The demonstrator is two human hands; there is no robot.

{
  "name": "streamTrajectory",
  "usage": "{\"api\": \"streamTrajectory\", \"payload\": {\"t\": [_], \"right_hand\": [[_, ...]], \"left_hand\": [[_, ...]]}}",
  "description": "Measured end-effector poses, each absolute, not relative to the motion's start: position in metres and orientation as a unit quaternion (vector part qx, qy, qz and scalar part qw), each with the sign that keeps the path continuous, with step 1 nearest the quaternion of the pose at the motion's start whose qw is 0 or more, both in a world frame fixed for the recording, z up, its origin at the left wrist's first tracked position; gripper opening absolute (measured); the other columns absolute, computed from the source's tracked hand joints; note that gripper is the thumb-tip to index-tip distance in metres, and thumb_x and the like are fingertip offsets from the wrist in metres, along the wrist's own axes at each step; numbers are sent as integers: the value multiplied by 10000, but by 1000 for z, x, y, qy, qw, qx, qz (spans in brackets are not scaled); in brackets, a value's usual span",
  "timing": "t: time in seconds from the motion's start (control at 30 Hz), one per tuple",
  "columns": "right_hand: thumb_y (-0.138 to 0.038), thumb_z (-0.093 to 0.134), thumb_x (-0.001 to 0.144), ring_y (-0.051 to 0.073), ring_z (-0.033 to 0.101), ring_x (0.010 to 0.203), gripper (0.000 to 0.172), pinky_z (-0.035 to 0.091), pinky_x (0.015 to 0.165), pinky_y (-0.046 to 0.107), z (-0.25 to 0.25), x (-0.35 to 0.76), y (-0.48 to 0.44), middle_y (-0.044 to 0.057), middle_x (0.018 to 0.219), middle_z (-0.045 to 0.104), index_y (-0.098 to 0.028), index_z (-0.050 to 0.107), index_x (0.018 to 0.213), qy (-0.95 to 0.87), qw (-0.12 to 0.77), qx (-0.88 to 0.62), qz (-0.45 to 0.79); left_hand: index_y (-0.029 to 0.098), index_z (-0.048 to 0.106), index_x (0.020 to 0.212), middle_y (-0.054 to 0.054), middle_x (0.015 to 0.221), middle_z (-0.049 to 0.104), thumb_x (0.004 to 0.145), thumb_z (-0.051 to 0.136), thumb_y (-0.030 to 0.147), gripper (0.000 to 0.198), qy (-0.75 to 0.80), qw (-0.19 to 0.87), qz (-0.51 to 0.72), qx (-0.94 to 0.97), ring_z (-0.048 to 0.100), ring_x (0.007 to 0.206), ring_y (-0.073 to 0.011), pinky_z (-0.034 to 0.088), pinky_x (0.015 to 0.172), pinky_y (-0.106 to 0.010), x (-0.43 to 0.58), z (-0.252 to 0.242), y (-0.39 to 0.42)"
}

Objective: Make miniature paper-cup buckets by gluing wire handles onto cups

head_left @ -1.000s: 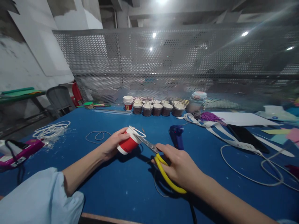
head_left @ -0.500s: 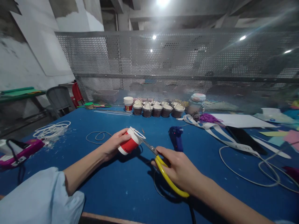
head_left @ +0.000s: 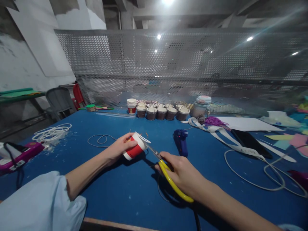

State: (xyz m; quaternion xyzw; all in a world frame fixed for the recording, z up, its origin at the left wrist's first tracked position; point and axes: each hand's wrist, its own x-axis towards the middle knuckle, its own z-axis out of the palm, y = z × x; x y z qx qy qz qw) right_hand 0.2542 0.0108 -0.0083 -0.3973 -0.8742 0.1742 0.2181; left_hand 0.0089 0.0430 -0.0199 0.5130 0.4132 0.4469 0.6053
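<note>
My left hand (head_left: 120, 144) is closed round a red and white paper cup (head_left: 135, 149), tilted with its mouth toward the upper right. At the mouth, a strip of the white rim (head_left: 144, 138) stands partly apart from the cup. My right hand (head_left: 179, 170) grips yellow-handled scissors (head_left: 174, 186). Their metal blades reach the cup's rim; whether the blades are parted I cannot tell. Behind my right hand lies a blue glue gun (head_left: 181, 142) on the blue table (head_left: 115, 192).
Several dark-wrapped cups with handles (head_left: 161, 113) stand at the back beside a stack of paper cups (head_left: 131, 106). White cord coils (head_left: 51, 132) and a purple power strip (head_left: 24, 157) lie left. On the right are a white ribbon (head_left: 226, 141), a black phone (head_left: 250, 142) and loose cord (head_left: 252, 184).
The cup and scissors hold almost the same pose. The cup has turned very slightly, and the whole view has shifted a little.
</note>
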Motion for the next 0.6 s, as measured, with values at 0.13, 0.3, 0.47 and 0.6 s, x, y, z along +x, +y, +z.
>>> {"api": "streamTrajectory", "payload": {"t": [0.13,0.3,0.47,0.6], "right_hand": [[-373,531,925,166,553,638,216,389,605,270,-10,254,13,41,783,648,-176,575,1002,-876,227,-391,166],[-401,550,910,175,564,681,236,394,620,275,-15,254,14,48,840,655,-191,576,1016,-870,229,-406,158],[-422,503,930,162,537,617,240,364,582,266,-14,253,12,25,749,636,-197,580,966,-865,216,-415,181],[-428,473,943,159,524,584,260,349,556,262,-11,252,11,21,711,627,-192,581,964,-861,199,-423,200]], "left_hand": [[145,520,1215,-93,1044,659,674,762,486,683,422,586,448,527,613,764,-156,466,683,-269,8,-23,45],[159,504,1269,-112,1187,631,716,730,474,675,445,538,425,576,617,949,-212,460,797,-299,8,-27,44],[154,485,1295,-121,1224,619,718,711,500,709,465,511,416,591,606,1031,-260,464,848,-339,8,-27,45],[151,480,1300,-123,1228,618,713,708,508,724,482,492,409,599,605,1054,-286,477,865,-370,7,-28,46]]}}
